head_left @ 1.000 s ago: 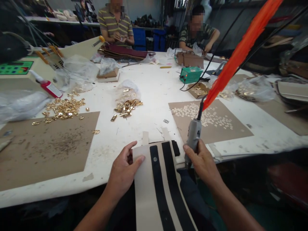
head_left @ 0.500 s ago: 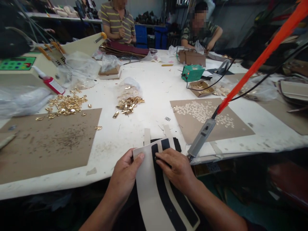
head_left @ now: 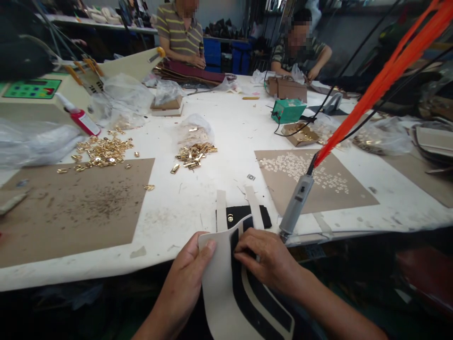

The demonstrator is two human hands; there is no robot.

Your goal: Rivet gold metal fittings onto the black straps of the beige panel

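A pale flexible panel [head_left: 218, 288] with dark stripes hangs curved over the table's front edge. My left hand [head_left: 194, 259] grips its upper left corner, thumb on top. My right hand [head_left: 264, 255] is closed over the dark stripe near the panel's upper right, fingertips pinched together; whatever they hold is too small to make out. Just beyond the panel lies a black pad [head_left: 240, 215] with a small gold round piece [head_left: 230, 218] on it, crossed by two pale strips. The grey electric screwdriver [head_left: 297, 203] hangs right of my right hand.
Gold clasps [head_left: 106, 150] lie at left by a brown sheet [head_left: 81, 208]. Gold plates [head_left: 194, 155] spill from a bag. Small rings [head_left: 300, 167] cover the right sheet. An orange cord [head_left: 382, 89] runs up right. Two people sit across the table.
Both hands and the panel sit slightly lower in view, uncovering the black pad and gold piece. My right fingers have drawn closer together. The screwdriver has shifted slightly.
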